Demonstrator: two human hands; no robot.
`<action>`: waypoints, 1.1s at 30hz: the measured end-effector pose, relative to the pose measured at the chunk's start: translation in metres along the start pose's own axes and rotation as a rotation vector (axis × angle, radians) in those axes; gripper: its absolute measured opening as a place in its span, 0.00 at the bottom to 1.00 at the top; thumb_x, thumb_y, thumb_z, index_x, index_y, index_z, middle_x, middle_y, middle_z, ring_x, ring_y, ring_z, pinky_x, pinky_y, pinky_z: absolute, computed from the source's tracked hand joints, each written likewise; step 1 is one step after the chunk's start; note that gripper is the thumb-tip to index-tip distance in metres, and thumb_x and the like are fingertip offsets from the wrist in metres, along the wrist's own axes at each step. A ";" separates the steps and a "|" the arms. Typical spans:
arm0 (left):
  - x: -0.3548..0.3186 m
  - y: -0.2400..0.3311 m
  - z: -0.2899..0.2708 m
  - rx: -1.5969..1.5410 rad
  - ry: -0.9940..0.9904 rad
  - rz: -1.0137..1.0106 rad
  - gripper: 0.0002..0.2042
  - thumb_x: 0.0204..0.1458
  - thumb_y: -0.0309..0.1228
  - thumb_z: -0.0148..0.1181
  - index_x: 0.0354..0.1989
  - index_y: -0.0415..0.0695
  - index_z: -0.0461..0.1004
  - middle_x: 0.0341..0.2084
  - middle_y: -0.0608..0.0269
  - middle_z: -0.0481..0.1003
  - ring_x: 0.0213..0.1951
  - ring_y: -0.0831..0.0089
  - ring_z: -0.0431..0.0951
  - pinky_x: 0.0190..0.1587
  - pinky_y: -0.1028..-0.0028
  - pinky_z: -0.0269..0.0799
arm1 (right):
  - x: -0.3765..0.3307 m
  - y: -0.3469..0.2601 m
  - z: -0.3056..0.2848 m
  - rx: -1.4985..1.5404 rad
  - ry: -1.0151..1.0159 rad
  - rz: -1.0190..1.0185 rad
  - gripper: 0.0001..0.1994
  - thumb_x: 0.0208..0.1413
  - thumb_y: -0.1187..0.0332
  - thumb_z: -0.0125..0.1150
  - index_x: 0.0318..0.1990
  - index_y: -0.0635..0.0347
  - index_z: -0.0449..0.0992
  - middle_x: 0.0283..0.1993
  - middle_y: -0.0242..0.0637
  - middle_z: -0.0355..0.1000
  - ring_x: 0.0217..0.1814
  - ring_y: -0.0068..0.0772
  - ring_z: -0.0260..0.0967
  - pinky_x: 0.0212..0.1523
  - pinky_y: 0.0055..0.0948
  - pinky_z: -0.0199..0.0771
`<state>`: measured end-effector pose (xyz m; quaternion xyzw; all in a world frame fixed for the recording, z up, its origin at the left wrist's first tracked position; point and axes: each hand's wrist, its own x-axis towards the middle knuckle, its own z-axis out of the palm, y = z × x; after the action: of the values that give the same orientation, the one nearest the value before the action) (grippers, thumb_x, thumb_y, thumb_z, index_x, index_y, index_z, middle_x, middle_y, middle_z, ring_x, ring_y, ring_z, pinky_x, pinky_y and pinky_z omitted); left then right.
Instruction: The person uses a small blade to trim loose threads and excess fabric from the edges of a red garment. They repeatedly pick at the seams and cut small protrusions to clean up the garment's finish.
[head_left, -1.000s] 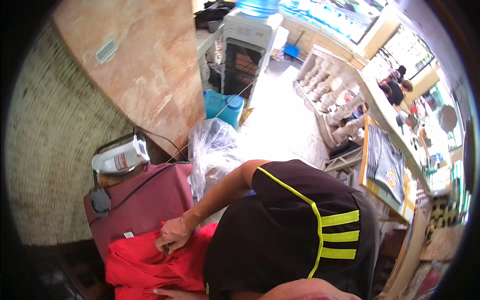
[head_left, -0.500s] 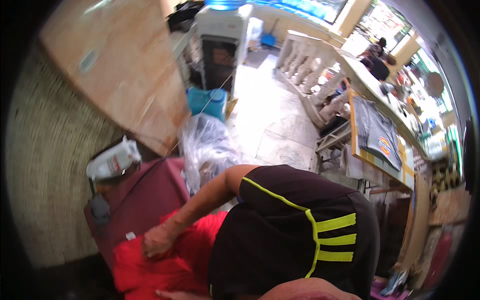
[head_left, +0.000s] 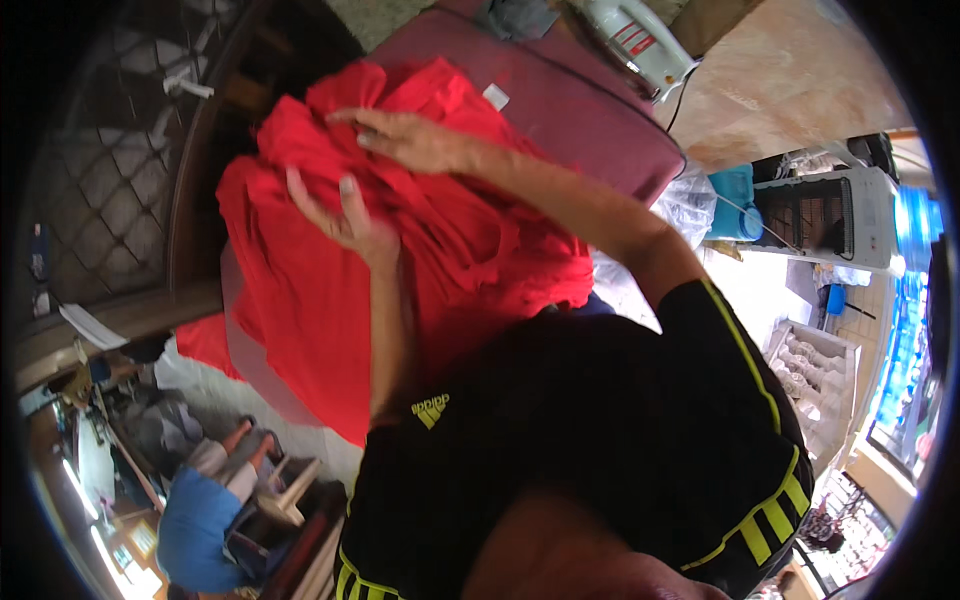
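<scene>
A large heap of bunched red cloth (head_left: 300, 260) lies over a padded surface with a maroon cover (head_left: 585, 110). Over the far part of the cloth, my right hand (head_left: 410, 140) rests open, fingers stretched out to the left. My left hand (head_left: 350, 225) is just nearer, slightly blurred, its thumb and fingers spread apart on or just above the folds. Neither hand shows a grip on the cloth. A small white tag or scrap (head_left: 495, 97) lies on the maroon cover beside the red heap.
A white iron (head_left: 640, 45) and a grey cloth (head_left: 518, 17) sit at the maroon surface's far edge. A dark lattice panel (head_left: 110, 150) stands left. Right are a blue container (head_left: 735, 203) and a water dispenser (head_left: 830, 215). A person in blue (head_left: 200, 525) sits lower left.
My view has swung left, bringing the lattice panel and the seated person in. Both hands now lie over the cloth; before, the right was closed at its edge and the left barely showed.
</scene>
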<state>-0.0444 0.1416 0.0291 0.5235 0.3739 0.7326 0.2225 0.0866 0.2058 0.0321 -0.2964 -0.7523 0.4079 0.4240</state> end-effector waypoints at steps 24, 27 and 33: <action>-0.015 0.042 -0.016 0.544 -0.292 0.371 0.19 0.59 0.35 0.59 0.54 0.36 0.70 0.55 0.47 0.68 0.57 0.54 0.67 0.61 0.57 0.59 | -0.225 -0.069 -0.028 -0.511 0.084 0.181 0.11 0.55 0.64 0.63 0.46 0.46 0.79 0.37 0.35 0.78 0.37 0.41 0.78 0.34 0.39 0.79; -0.086 0.045 -0.024 0.616 -0.517 0.100 0.20 0.56 0.33 0.61 0.54 0.36 0.68 0.52 0.44 0.67 0.55 0.51 0.66 0.60 0.56 0.59 | -0.234 -0.046 -0.058 -0.421 0.264 0.226 0.09 0.56 0.65 0.65 0.44 0.49 0.82 0.39 0.39 0.80 0.37 0.42 0.79 0.37 0.37 0.81; -0.121 0.018 0.058 0.914 -0.539 0.220 0.38 0.48 0.51 0.67 0.62 0.40 0.60 0.63 0.35 0.49 0.66 0.43 0.49 0.60 0.38 0.46 | -0.269 -0.018 -0.085 0.096 0.483 0.533 0.08 0.68 0.71 0.50 0.51 0.61 0.70 0.29 0.27 0.66 0.30 0.18 0.60 0.29 0.22 0.63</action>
<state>0.0533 0.0617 -0.0203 0.7722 0.5272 0.3543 -0.0177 0.2845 0.0151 -0.0327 -0.5497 -0.5067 0.4575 0.4815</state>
